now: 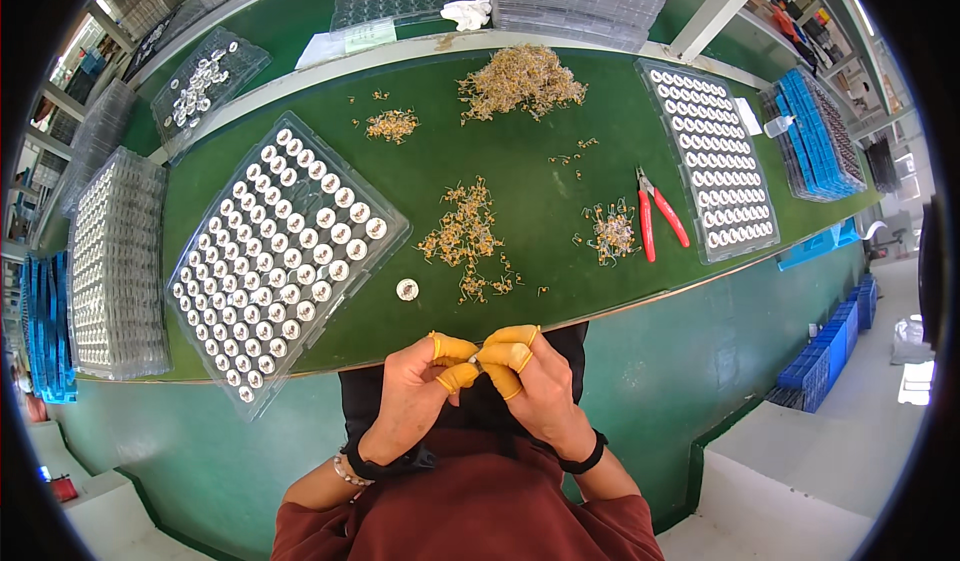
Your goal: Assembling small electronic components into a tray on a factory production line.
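Observation:
My left hand and my right hand meet just off the table's near edge, with yellow rubber covers on several fingertips. Both pinch at one tiny, pale, silvery part; fingers cover most of it, so its kind is unclear. Beyond my left hand, a single round white piece with a silvery middle lies on the green tabletop. Ahead of both hands is a loose heap of small yellow components with bent wire legs. A smaller heap of wire-legged components lies right of it, beside red-handled cutters.
A clear tray of round white pieces slants at the left and overhangs the near edge. Another filled tray lies at the right. The biggest component heap is at the back. Stacked trays stand far left, blue ones far right.

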A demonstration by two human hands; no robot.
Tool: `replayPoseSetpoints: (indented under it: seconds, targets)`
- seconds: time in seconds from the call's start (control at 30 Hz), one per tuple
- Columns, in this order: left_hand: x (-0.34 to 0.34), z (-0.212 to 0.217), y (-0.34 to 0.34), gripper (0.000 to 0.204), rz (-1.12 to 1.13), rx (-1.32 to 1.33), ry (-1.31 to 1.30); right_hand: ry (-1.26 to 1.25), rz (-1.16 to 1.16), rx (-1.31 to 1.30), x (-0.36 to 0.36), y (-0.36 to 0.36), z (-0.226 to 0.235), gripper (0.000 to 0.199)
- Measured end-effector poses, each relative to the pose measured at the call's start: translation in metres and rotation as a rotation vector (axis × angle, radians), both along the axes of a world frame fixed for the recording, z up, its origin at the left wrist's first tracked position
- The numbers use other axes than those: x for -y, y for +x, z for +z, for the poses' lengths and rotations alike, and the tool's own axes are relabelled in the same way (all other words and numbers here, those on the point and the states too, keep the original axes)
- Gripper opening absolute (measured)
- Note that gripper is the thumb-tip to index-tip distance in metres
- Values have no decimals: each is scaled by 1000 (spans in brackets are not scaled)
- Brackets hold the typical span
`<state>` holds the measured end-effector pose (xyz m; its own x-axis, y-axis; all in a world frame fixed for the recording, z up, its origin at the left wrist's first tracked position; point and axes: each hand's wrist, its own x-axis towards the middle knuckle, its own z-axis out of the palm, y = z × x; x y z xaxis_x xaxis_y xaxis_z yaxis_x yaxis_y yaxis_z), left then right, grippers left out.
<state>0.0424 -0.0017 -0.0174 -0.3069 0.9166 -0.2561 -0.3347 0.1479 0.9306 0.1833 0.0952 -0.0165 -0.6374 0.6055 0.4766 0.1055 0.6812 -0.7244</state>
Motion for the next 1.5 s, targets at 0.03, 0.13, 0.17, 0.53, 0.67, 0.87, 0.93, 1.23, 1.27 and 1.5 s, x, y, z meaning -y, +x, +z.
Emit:
replayPoseSetpoints:
  seconds: [0.03,0.13,0.17,0.53,0.67,0.87,0.93,1.23,1.27,1.5]
  targets:
    - [0,-2,-1,16,-2,1,-1,-96,35,-14,0,1,1,27]
    - [-1,-4,-4,18,-60,-623,234,-275,57,-65,-1,4,2,27]
    - [-1,0,-3,19,-71,-582,217,-339,52,-96,1,5,-1,27]
    - [-2,-4,6,19,214,122,83,-184,-176,33,-13,3,6,23]
    - [-9,-8,0,21,197,113,183,65,-510,397,-39,3,-1,23]
    - [-15,-3,2,22,156,209,190,-7,-524,548,-47,1,-5,20]
    - [-14,-6,0,23,86,165,144,12,-513,539,-47,4,-6,18]
    - [-15,2,6,19,51,107,10,-286,-360,397,-46,14,14,12]
    - [-13,1,5,19,58,108,7,-544,-246,262,-43,15,17,12]
    - [-8,3,7,14,-5,160,3,-811,-11,-147,-9,12,6,12]
